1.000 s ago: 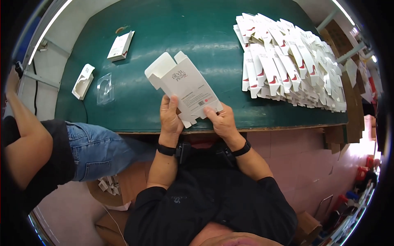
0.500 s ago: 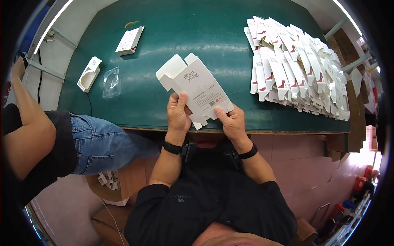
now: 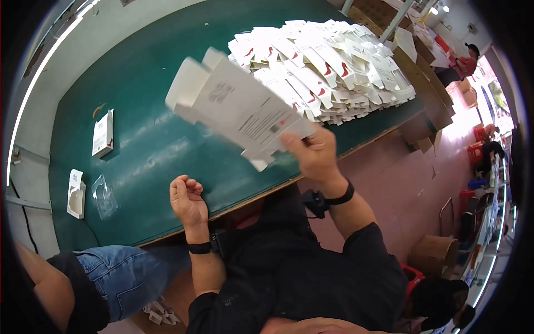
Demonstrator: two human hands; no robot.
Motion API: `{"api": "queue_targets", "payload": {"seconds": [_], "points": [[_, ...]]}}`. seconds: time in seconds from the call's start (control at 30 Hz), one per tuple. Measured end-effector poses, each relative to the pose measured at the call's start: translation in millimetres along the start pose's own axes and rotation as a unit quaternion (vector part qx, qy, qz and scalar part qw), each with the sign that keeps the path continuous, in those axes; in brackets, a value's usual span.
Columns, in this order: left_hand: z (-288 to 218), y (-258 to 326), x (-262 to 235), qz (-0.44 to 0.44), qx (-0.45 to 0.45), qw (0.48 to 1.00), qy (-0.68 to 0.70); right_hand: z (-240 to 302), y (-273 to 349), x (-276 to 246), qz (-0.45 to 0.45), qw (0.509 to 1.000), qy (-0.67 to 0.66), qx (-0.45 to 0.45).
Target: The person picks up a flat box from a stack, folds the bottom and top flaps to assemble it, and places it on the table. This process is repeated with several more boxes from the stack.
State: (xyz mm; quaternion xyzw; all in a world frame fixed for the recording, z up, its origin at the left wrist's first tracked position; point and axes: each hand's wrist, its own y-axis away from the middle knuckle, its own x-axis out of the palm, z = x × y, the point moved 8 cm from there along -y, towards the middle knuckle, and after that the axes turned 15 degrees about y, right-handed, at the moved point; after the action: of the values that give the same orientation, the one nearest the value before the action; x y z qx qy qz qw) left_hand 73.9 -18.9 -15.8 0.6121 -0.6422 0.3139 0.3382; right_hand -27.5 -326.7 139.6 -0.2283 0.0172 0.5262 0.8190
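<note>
My right hand (image 3: 315,153) grips a white paper carton (image 3: 236,108) by its lower right corner, thumb on the printed face. The carton is flattened, its flaps sticking out at both ends, and it is held tilted above the green table (image 3: 150,131), slightly blurred. My left hand (image 3: 188,201) is apart from the carton, by the table's front edge, with its fingers curled in and nothing visible in them. Beyond the carton, to the right, lies a large pile of similar white cartons (image 3: 328,69) with red shoe prints.
At the table's left stand a closed white box (image 3: 103,134), an opened white box (image 3: 76,196) and a clear plastic tray (image 3: 104,197). A person in jeans (image 3: 119,273) is close on my left. Cardboard boxes (image 3: 425,94) stand past the table's right end.
My left hand has let go of the carton and dropped to the left. My right hand has lifted it up. The view has turned to the right.
</note>
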Motion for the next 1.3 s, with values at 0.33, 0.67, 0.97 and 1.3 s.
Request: {"api": "queue_targets", "payload": {"seconds": [0.33,0.67,0.97,1.3], "points": [[3,0,1,0.009,-0.005,1.000,-0.020,3,-65,-261,-0.352,0.862,0.357,-0.070],[1,0,-3,-0.017,-0.007,0.999,-0.038,-111,-108,-291,-0.229,0.658,0.709,-0.112],[-13,-20,15,-0.004,-0.046,0.987,-0.156,-121,-61,-288,-0.216,0.725,0.647,-0.097],[-119,-153,30,-0.007,0.270,0.758,-0.593,-27,54,-8,-0.043,0.928,0.308,-0.204]]}}
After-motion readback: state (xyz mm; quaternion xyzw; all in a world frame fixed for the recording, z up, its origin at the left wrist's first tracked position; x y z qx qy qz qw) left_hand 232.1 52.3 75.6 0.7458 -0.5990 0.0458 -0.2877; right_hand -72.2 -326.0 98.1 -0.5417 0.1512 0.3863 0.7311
